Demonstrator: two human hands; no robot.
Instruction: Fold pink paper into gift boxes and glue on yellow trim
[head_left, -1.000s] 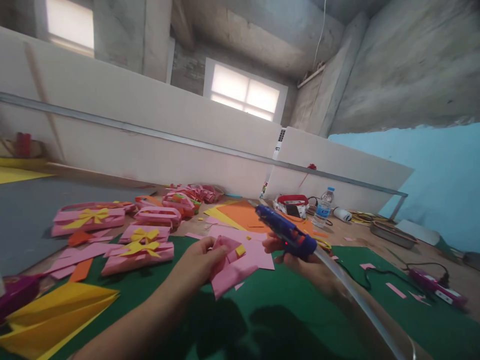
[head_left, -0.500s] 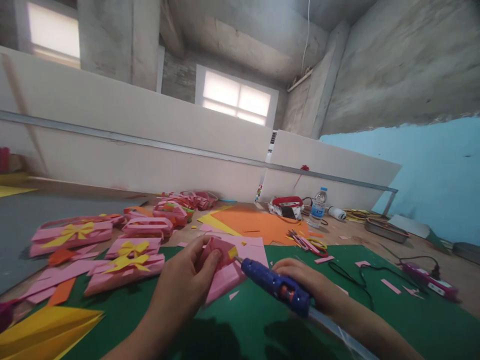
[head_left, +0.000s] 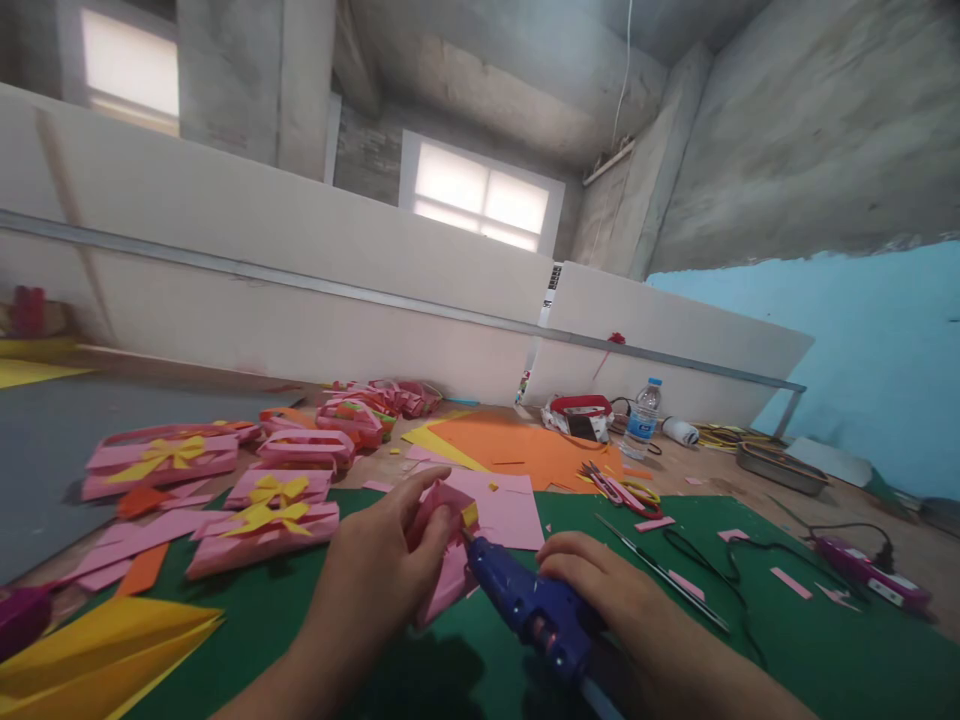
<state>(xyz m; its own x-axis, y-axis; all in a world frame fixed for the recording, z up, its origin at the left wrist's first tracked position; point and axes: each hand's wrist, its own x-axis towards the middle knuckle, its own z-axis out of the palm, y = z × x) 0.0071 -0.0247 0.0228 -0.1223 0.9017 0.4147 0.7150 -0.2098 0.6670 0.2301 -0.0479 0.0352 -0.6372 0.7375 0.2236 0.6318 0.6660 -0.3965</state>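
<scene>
My left hand [head_left: 382,560] is closed around a folded pink paper bag [head_left: 448,575], thumb pressed on its near side. A small yellow paper piece [head_left: 469,516] sits at the bag's upper right edge. In my right hand [head_left: 600,580] is a blue glue gun [head_left: 525,605], its nozzle pointing up and left at the yellow piece; whether it touches cannot be told. A clear glue stick [head_left: 600,698] sticks out of the gun's back end. Beneath both hands lies a green sheet [head_left: 360,660], with a pink paper square [head_left: 510,510] behind the bag.
Finished-looking pink paper bags with yellow bows [head_left: 169,458] stand at left, near folded yellow paper [head_left: 105,650]. Behind are orange sheets [head_left: 517,445], scissors [head_left: 622,490] and a water bottle [head_left: 643,415]. A pen-like tool [head_left: 664,572], black cord [head_left: 697,550] and purple power strip [head_left: 870,572] lie right.
The glue gun has tilted more steeply, its back end swinging left and down, and its nozzle has shifted slightly left. The pen-like tool has come into sight. The view has shifted slightly.
</scene>
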